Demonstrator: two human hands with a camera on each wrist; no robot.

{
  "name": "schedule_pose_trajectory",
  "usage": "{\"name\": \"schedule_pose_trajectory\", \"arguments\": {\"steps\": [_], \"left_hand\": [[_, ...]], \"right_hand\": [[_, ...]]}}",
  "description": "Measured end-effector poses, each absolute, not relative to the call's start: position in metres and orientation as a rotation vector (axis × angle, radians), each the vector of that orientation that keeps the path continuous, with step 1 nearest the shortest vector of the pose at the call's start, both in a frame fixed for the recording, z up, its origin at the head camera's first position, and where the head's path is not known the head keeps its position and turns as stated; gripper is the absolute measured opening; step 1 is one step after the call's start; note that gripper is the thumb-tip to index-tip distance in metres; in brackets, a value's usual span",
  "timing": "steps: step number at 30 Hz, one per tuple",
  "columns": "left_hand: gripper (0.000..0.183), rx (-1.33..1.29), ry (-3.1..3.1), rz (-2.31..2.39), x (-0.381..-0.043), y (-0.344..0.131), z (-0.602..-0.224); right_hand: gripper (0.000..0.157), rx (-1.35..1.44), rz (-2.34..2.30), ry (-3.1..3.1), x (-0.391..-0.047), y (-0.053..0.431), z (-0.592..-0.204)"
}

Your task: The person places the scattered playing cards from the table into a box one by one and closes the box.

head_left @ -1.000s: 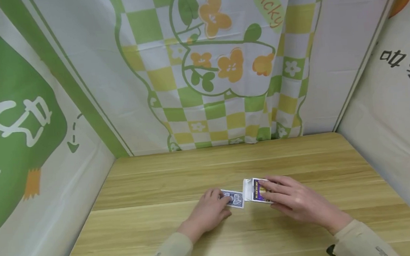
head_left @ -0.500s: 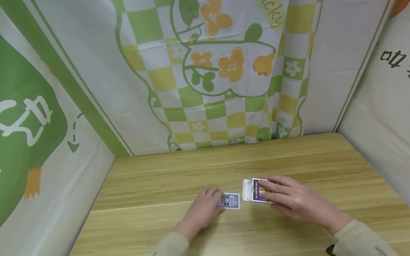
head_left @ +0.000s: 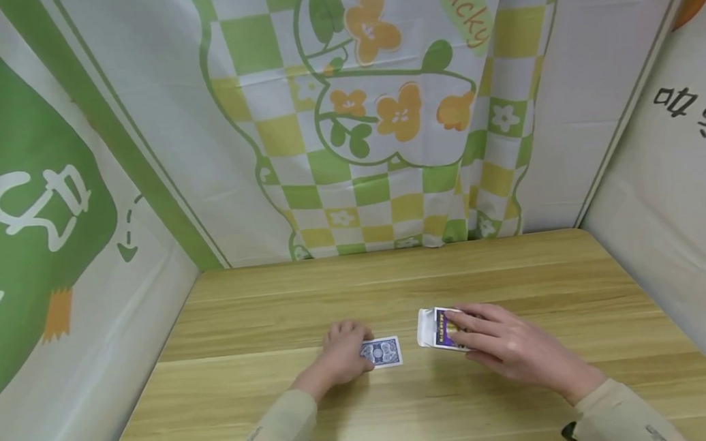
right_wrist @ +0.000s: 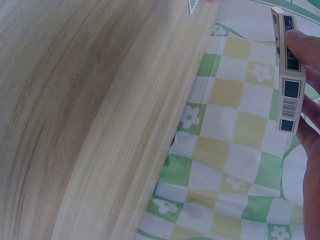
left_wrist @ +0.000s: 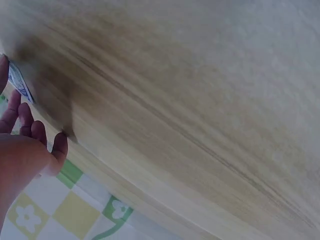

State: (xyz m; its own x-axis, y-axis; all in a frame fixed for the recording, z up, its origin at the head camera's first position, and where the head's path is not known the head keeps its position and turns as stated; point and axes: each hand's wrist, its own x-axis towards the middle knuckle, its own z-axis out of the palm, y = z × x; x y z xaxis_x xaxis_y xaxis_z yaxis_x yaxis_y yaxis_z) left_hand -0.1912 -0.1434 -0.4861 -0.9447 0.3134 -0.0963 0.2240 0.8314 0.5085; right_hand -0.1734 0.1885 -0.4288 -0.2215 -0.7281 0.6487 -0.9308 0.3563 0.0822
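Blue-and-white patterned playing cards (head_left: 383, 352) lie back up in my left hand (head_left: 340, 355), which pinches their left end between thumb and fingers. Whether it is one card or a stack I cannot tell. In the left wrist view only a sliver of the cards (left_wrist: 20, 84) shows, between the thumb and the fingers. To the right, my right hand (head_left: 509, 343) holds a card box (head_left: 445, 328) with a purple front, its white flap (head_left: 425, 327) folded out towards the left. The right wrist view shows the side of the box (right_wrist: 291, 95) with a barcode, the thumb pressing on it.
Both hands work over a wooden table (head_left: 261, 309). A cloth wall with green and yellow checks (head_left: 389, 204) stands along its far edge. Printed side walls (head_left: 148, 276) enclose it left and right.
My left hand has drawn the cards leftward, away from the box's open end, so a gap now separates them. The right hand and the box have stayed in place.
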Motion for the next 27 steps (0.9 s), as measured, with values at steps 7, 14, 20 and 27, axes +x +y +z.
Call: {"name": "schedule_pose_trajectory", "arguments": {"steps": [7,14,20,27], "left_hand": [[0.050,0.402,2.857,0.773,-0.190,-0.146,-0.483],[0.049,0.461,2.849,0.887,-0.188,-0.150,-0.490],[0.047,0.458,2.858,0.991,-0.186,-0.158,-0.492],[0.046,0.378,2.874,1.119,-0.187,-0.164,-0.485]], "right_hand": [[0.037,1.431,0.420,-2.083,-0.173,0.191,-0.430],[0.038,1.420,0.407,-2.130,-0.173,0.194,-0.431],[0.038,1.421,0.409,-2.131,-0.174,0.194,-0.432],[0.037,1.424,0.422,-2.123,-0.175,0.194,-0.432]]}}
